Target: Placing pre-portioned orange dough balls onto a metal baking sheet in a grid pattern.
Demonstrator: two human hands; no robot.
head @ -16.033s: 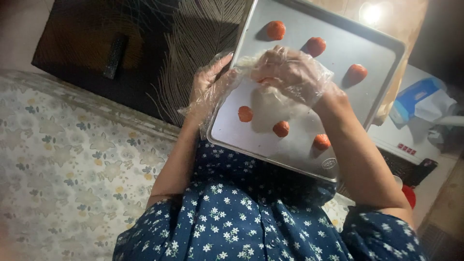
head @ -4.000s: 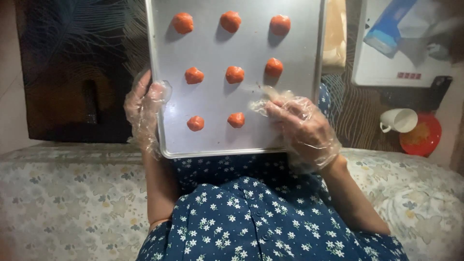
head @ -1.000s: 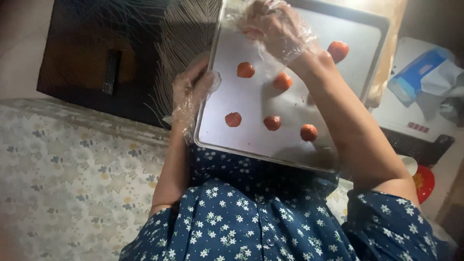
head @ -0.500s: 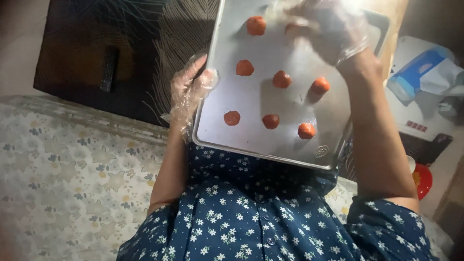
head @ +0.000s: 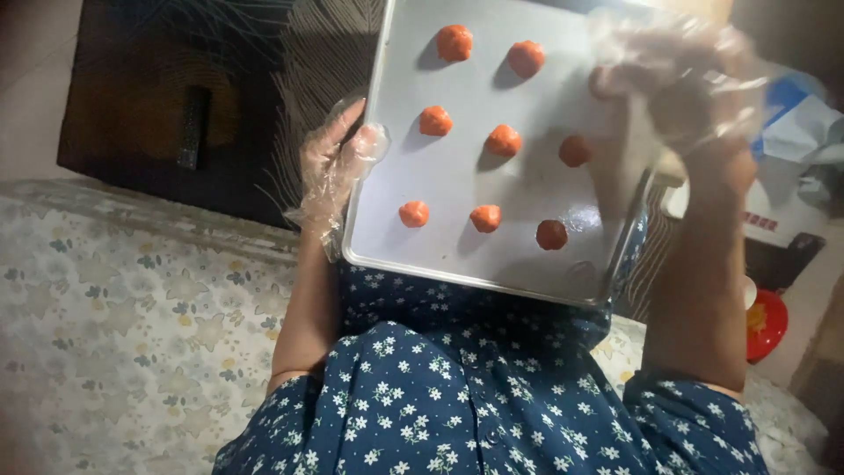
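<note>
Metal tray (head: 457, 176), left hand (head: 338, 163) gripping edge

Tilted grey baking tray (head: 457, 189) carries 8 small orange dough balls (head: 502, 139)

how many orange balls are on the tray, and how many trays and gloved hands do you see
Small round orange dough balls in clear view: 8
Rectangular grey metal baking tray: 1
Hands in clear plastic gloves, left hand and right hand: 2
Total: 11
</note>
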